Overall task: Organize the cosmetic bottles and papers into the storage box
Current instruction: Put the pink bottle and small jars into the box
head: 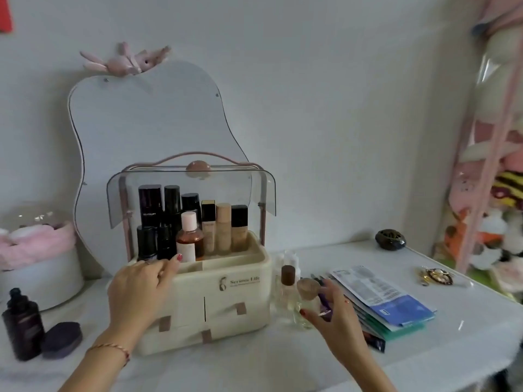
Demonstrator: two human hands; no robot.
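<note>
A cream storage box (240, 281) with drawers stands mid-table, its clear lid raised. Several dark and beige bottles and an amber bottle (190, 240) fill its top tray. My left hand (138, 292) rests on the box's front left rim, fingers relaxed. My right hand (334, 315) reaches with spread fingers around a clear round bottle with a tan cap (307, 304) beside the box, not clearly gripping it. A brown-capped clear bottle (288, 290) and a white bottle (291, 258) stand just behind. A stack of papers and sachets (382, 298) lies to the right.
A dark bottle (22, 326) and a dark round compact (62, 339) sit at the left. Behind them stands a white tub with pink trim (42, 267). A mirror (147, 123) leans behind the box. A dark ornament (390, 239) and gold jewellery (435, 275) lie far right.
</note>
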